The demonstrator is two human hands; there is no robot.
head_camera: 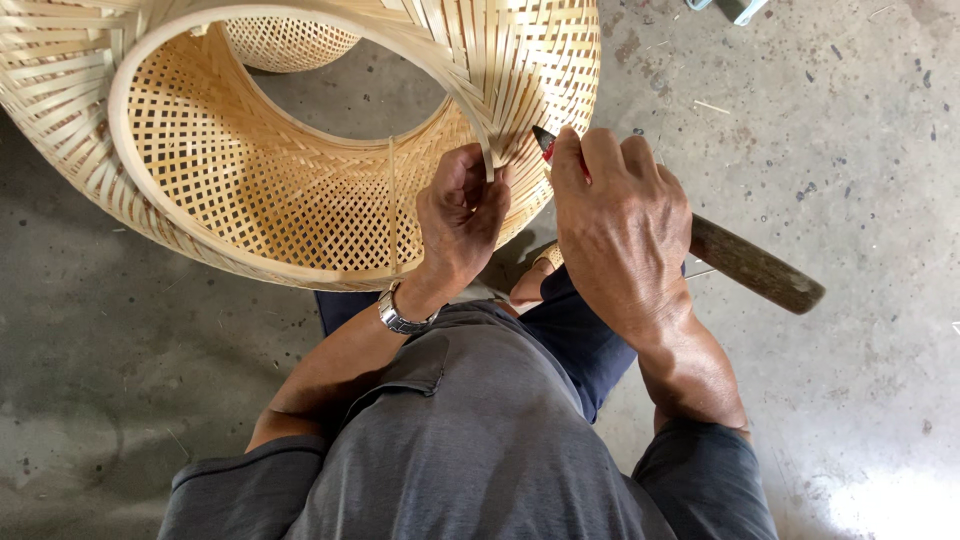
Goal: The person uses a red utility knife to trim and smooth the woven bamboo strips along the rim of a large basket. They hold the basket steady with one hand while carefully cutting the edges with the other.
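Stained concrete floor (850,150). Large woven bamboo basket (250,190) on its side; body fully woven, rim band (470,110) fitted, loose strip ends remaining at the edge, so judged near finished. Left hand (460,215) fingers pinched shut on rim band. Right hand (620,220) closed around a wooden-handled tool (755,268), red-marked tip touching the rim.

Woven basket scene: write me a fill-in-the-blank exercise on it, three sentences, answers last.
1. The left hand grips the ____ of the woven bamboo basket.
2. The right hand holds a tool with a ____ handle against the basket.
3. A metal ____ sits on the left wrist.

Missing words: rim; wooden; watch
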